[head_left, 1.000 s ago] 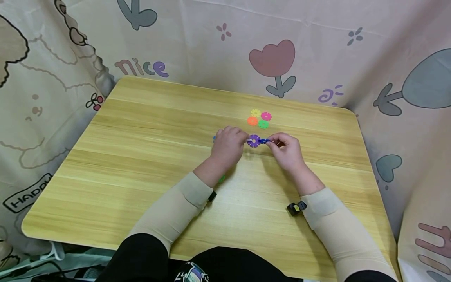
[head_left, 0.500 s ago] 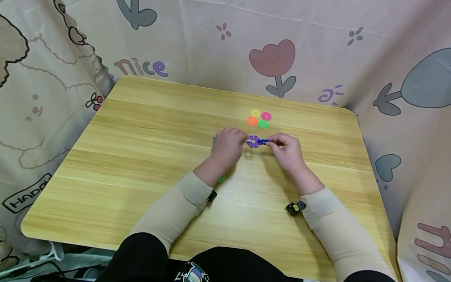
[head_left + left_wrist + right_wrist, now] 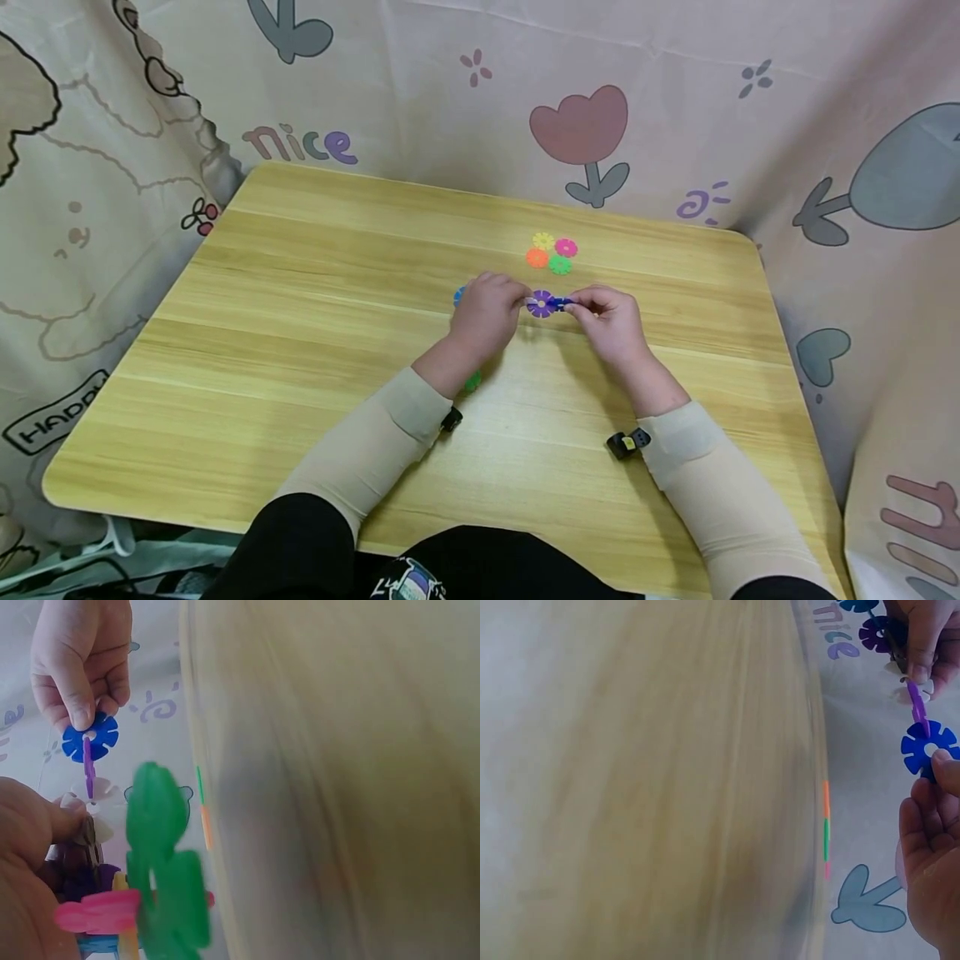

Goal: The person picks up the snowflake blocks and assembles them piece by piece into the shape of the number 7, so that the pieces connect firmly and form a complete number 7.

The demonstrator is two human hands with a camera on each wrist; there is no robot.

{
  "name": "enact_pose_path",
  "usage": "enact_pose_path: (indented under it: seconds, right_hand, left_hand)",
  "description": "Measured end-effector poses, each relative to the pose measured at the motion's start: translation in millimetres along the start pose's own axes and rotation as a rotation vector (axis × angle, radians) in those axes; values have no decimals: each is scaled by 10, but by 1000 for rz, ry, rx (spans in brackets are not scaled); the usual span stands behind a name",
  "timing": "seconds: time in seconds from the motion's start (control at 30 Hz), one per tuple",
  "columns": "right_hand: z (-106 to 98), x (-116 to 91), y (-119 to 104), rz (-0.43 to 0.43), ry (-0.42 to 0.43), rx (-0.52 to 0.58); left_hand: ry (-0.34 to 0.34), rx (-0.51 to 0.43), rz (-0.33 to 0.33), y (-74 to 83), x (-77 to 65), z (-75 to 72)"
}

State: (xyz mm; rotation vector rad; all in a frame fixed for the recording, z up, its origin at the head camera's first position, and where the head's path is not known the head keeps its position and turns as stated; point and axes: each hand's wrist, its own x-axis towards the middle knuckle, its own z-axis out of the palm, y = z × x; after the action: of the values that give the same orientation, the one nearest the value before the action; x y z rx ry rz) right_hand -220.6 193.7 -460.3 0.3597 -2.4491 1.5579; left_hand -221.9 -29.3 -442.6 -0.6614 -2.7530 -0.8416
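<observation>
In the head view my left hand [image 3: 487, 312] and right hand [image 3: 611, 321] face each other above the table, with a chain of notched plastic snowflake discs between them. The right thumb and fingers pinch a blue disc [image 3: 110, 739], which is slotted into a purple disc [image 3: 542, 311]. A white disc [image 3: 928, 688] follows, pinched by the left hand. Beyond it the chain continues past the left hand, with green discs [image 3: 176, 900], a pink disc [image 3: 97, 913] and others showing in the left wrist view. The left hand hides part of this chain from above.
Four-colour loose discs lie just beyond the hands: a yellow disc [image 3: 543, 241], a pink disc [image 3: 566, 247], an orange disc [image 3: 537, 258] and a green disc [image 3: 559, 265]. The wooden table [image 3: 300, 333] meets a printed curtain [image 3: 420, 100] behind it.
The purple and blue discs have shifted very slightly toward the person. Both hands keep their grip, and the loose discs lie where they were.
</observation>
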Motion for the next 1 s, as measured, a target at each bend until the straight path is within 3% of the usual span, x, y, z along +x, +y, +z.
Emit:
enact_pose_path:
  seconds: [0.23,0.5,0.7,0.83,1.0]
  right_hand:
    - [-10,6,-5,-5,-17,-15]
    - [6,-9,-29,-113,24,-102]
    - [78,3,-45,-135,43,-83]
    - [152,-2,-82,-146,50,-44]
    - [209,-9,-109,-139,50,-15]
  left_hand:
    - [4,-8,18,-1,5,0]
    - [-19,63,49,-6,50,-25]
    - [-55,162,72,42,117,-11]
    - [-74,164,74,79,128,6]
    - [-48,162,81,104,123,16]
